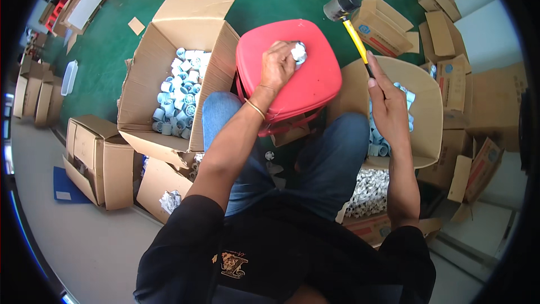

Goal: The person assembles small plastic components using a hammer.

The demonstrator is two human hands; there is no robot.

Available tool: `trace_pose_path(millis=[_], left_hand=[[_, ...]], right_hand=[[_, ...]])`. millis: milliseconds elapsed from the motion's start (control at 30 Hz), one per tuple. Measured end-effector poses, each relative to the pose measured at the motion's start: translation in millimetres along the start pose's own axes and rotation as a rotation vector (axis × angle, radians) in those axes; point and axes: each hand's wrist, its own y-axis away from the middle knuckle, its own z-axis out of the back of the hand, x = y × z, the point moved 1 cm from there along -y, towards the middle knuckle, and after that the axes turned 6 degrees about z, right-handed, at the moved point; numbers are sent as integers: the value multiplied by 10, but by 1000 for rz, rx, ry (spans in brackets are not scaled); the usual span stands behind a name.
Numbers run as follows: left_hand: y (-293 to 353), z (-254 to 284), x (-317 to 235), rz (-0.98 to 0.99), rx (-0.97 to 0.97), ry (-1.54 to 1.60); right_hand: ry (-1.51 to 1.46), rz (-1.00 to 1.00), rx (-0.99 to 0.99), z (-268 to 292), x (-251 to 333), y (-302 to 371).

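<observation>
My left hand (278, 66) is closed round a small white plastic piece (298, 53) on the seat of a red stool (315, 81). My fingers hide much of the piece, and its exact kind does not show. Off to the right, my right hand (388, 101) grips a mallet (355, 39) by its handle. The mallet has a black head and a yellow-and-black handle; its head is raised beyond the stool's right side, apart from the white piece.
Left of the stool, an open cardboard box (145, 73) holds many light-blue round fittings (179, 93). Another carton (422, 118) at right holds similar fittings. Small white-and-grey parts (368, 191) lie below it. Cartons (90, 157) stand around on the green floor (270, 0).
</observation>
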Motion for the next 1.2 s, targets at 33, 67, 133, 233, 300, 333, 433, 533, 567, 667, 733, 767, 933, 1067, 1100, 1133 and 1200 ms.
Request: trace_pose_path(millis=[33,67,133,233,300,333,433,533,567,667,733,767,933,1067,1100,1133,1200], left_hand=[[-21,43,20,52,-66,39],[-31,117,43,105,-134,72],[-181,372,14,421,-222,327],[-325,959,153,794,-636,1185],[-251,1480,150,816,-731,1329],[-194,1691,120,863,-784,1530],[28,2101,52,819,-916,1447],[197,2479,-21,888,-830,1519],[225,2541,-26,893,-861,1504],[268,2689,-48,909,-945,1448],[320,2786,2,923,-953,1389],[317,2799,80,935,-947,1372],[175,2760,169,952,-955,1180],[99,2598,413,1033,-752,964],[139,2771,589,939,-575,802],[186,3102,664,872,-599,489],[400,4237,760,465,-653,50]], right_hand=[[-9,-10,-8,-26,-43,43],[-64,-33,14,-109,-120,100],[-172,-72,48,-346,-387,202],[-216,313,-84,-1008,-1096,268],[-360,79,66,-1112,-1066,230],[-431,-192,212,-1099,-1033,231],[-459,-412,315,-994,-894,61],[-270,-233,412,-923,-1157,74],[-174,-35,383,-948,-1400,173],[-78,-61,324,-620,-1251,350],[-126,-193,147,-409,-1278,528],[-232,-301,120,-190,-1282,620],[-84,-361,67,206,-2215,1413],[-184,-505,-6,458,-2783,2059],[-242,-588,23,512,-2735,2029],[-308,-549,82,501,-2778,1907],[-205,-567,156,321,-3123,1726]])
